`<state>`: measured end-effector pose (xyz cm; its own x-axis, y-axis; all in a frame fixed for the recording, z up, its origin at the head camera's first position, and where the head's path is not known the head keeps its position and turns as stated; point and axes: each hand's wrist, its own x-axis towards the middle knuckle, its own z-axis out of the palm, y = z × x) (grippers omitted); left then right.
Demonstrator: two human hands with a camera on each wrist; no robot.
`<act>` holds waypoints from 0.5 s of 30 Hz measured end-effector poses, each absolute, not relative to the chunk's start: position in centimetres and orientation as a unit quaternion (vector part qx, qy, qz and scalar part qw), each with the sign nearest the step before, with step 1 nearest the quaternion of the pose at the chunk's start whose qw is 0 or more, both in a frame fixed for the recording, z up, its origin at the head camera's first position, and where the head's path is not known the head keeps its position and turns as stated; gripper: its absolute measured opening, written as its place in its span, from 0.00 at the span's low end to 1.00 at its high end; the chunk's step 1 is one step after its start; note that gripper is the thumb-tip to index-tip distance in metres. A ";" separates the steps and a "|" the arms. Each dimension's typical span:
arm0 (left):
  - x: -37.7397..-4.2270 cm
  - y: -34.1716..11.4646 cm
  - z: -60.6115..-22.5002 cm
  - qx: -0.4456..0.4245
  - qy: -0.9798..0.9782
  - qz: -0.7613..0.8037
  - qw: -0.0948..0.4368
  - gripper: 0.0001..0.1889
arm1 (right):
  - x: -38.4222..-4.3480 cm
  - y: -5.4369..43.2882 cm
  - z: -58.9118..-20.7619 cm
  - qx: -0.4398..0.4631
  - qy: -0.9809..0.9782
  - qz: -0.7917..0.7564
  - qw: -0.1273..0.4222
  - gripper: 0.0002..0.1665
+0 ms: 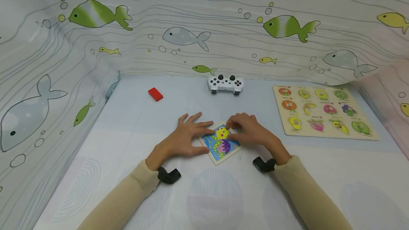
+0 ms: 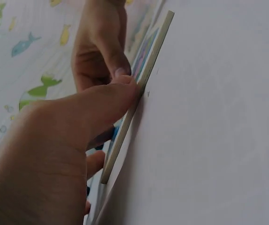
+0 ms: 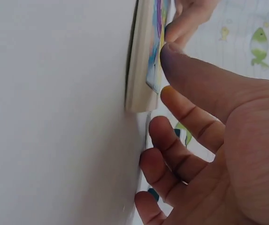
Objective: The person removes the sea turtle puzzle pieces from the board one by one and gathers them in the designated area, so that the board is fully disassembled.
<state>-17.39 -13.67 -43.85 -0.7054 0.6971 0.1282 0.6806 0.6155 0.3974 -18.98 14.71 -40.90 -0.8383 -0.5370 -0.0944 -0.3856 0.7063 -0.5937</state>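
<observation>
A small wooden picture puzzle (image 1: pixel 218 155) lies tilted on the table, showing a yellow chick in a purple egg on blue. Spread along its left side is my left hand (image 1: pixel 186 136), index and thumb extended onto the board's edges; in the left wrist view the thumb (image 2: pixel 111 101) lies at the rim. My right hand (image 1: pixel 250 129) is over the right part, its thumb (image 3: pixel 183 70) touching the picture. The right fingers are loosely bent, with a gap between index and thumb. In the right wrist view, the picture layer lies over a pale wooden base (image 3: pixel 141 96).
A red block (image 1: pixel 155 94) lies at the back left. Behind the puzzle sits a white game controller (image 1: pixel 225 84). A wooden fruit puzzle board (image 1: pixel 326 113) lies at the right. Fish-printed sheeting (image 1: pixel 230 6) rises behind and at both sides.
</observation>
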 end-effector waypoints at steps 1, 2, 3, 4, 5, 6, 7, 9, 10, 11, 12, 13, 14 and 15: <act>-17.4 -13.6 -43.9 0.384 0.899 0.211 0.020 0.29 | -19.1 14.6 -40.9 -0.253 0.915 -0.286 0.132 0.15; -17.4 -13.6 -43.9 0.385 0.898 0.211 0.022 0.30 | -19.3 14.5 -40.9 -0.253 0.916 -0.282 0.133 0.15; -17.4 -13.6 -43.9 0.386 0.897 0.211 0.022 0.30 | -19.4 14.3 -40.8 -0.254 0.916 -0.278 0.136 0.15; -17.4 -13.6 -44.0 0.387 0.898 0.210 0.023 0.30 | -19.5 14.2 -40.7 -0.255 0.917 -0.274 0.139 0.16; -17.5 -13.6 -44.0 0.388 0.897 0.209 0.024 0.30 | -19.6 14.1 -40.6 -0.255 0.917 -0.269 0.144 0.16; -17.4 -13.6 -44.0 0.388 0.897 0.209 0.025 0.30 | -19.7 13.9 -40.5 -0.254 0.918 -0.263 0.150 0.16; -17.4 -13.6 -44.1 0.390 0.896 0.209 0.026 0.30 | -19.8 13.8 -40.4 -0.252 0.920 -0.258 0.156 0.16; -17.4 -13.6 -44.1 0.392 0.896 0.209 0.027 0.31 | -20.1 13.6 -40.2 -0.247 0.922 -0.247 0.168 0.17; -17.4 -13.6 -44.1 0.392 0.895 0.209 0.027 0.31 | -20.2 13.6 -40.1 -0.247 0.922 -0.242 0.172 0.17; -17.4 -13.6 -44.1 0.393 0.895 0.209 0.026 0.32 | -20.2 13.5 -40.1 -0.246 0.923 -0.238 0.175 0.17; -17.4 -13.6 -44.1 0.394 0.895 0.208 0.026 0.33 | -20.3 13.5 -40.0 -0.247 0.923 -0.235 0.178 0.17; -17.5 -13.6 -44.1 0.395 0.895 0.207 0.025 0.34 | -20.3 13.4 -40.0 -0.248 0.923 -0.233 0.180 0.18; -17.5 -13.6 -44.1 0.395 0.895 0.206 0.025 0.34 | -20.4 13.4 -39.9 -0.248 0.923 -0.232 0.181 0.18; -17.5 -13.7 -44.1 0.395 0.895 0.205 0.024 0.35 | -20.4 13.4 -39.9 -0.249 0.923 -0.231 0.181 0.18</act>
